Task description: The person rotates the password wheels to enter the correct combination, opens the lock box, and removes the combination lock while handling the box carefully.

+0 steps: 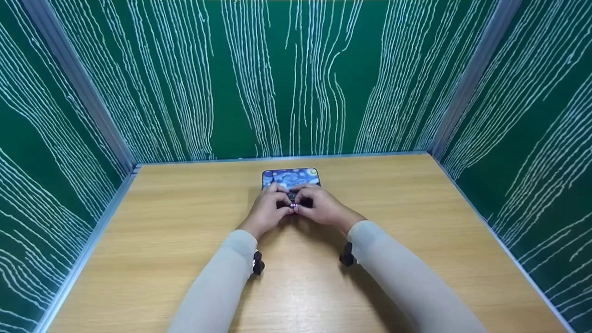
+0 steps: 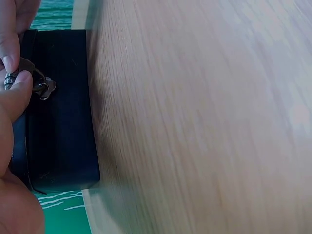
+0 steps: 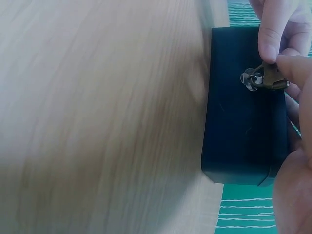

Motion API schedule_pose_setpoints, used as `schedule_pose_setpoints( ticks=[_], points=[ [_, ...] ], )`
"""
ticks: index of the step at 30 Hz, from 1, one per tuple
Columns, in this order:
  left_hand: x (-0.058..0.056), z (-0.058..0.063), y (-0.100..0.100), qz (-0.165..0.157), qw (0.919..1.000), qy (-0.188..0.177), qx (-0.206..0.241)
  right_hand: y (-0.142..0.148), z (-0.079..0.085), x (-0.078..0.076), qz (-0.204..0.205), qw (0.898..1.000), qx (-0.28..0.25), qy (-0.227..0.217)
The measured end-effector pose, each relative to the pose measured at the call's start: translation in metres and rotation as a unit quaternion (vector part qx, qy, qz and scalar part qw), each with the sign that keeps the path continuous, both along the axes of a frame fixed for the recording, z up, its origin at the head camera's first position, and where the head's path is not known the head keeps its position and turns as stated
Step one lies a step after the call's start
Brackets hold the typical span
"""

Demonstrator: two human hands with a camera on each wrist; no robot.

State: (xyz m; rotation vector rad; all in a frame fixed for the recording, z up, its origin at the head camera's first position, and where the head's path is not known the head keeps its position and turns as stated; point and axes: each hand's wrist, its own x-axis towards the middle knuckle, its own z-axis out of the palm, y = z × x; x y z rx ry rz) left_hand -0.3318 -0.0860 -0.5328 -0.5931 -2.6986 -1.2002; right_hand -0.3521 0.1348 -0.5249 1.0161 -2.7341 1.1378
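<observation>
A dark box (image 2: 63, 136) with a painted blue swirling-sky lid (image 1: 291, 177) sits on the table. From the metal hasp (image 3: 247, 82) on its front hangs a small brass-coloured combination padlock (image 3: 274, 78), its shackle through the hasp. My left hand (image 1: 267, 210) pinches the padlock from the left, thumb and fingertips at its dials (image 2: 10, 79). On the other side my right hand (image 1: 323, 206) pinches it too, with thumb and index finger at its body. Fingers of both hands also lie at the lid's front edge, and they hide part of the lock.
The wooden table (image 1: 185, 268) extends around the box on all sides. Green panels (image 1: 296, 78) with wavy white lines stand at the back and both sides. Dark wrist cameras (image 1: 347, 255) sit under the light sleeves (image 1: 393, 273).
</observation>
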Motion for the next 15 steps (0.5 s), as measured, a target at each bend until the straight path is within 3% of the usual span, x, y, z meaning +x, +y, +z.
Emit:
schedule_pose_setpoints(
  ticks=[15],
  points=[
    [-0.0023, -0.0033, -0.0005, -0.003, 0.9999, 0.013, 0.000, -0.0027, -0.0043, -0.0006, -0.013, 1.000, 0.009, 0.003]
  ],
)
